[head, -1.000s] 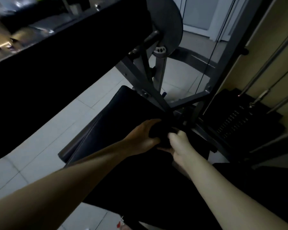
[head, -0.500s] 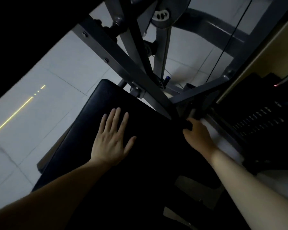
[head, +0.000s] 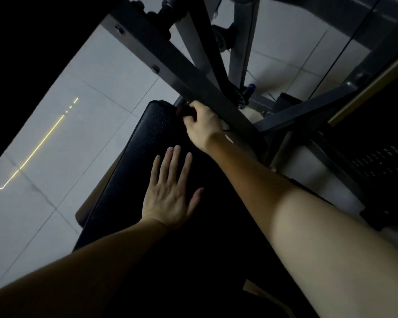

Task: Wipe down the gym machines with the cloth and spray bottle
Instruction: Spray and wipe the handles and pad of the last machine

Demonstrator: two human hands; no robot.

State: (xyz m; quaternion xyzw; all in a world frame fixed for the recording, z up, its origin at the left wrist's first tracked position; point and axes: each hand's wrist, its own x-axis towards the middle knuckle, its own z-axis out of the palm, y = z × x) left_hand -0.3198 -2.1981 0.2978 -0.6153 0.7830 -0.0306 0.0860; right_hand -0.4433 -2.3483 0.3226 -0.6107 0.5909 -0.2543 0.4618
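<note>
Wiping step. Right hand [head: 202,126] clutches the dark cloth [head: 184,112] at the seat pad's [head: 147,138] far edge; left hand [head: 170,196] flat, fingers straight. Next, probably: drag cloth back along pad.

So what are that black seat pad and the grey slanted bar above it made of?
Seat pad: looks like black vinyl or faux leather over padding, going by the pebbled grain, soft sheen and rounded edge. It could be real leather.
Slanted bar: probably painted or coated steel, with flat matte grey faces, straight edges and bolt heads along it.
</note>
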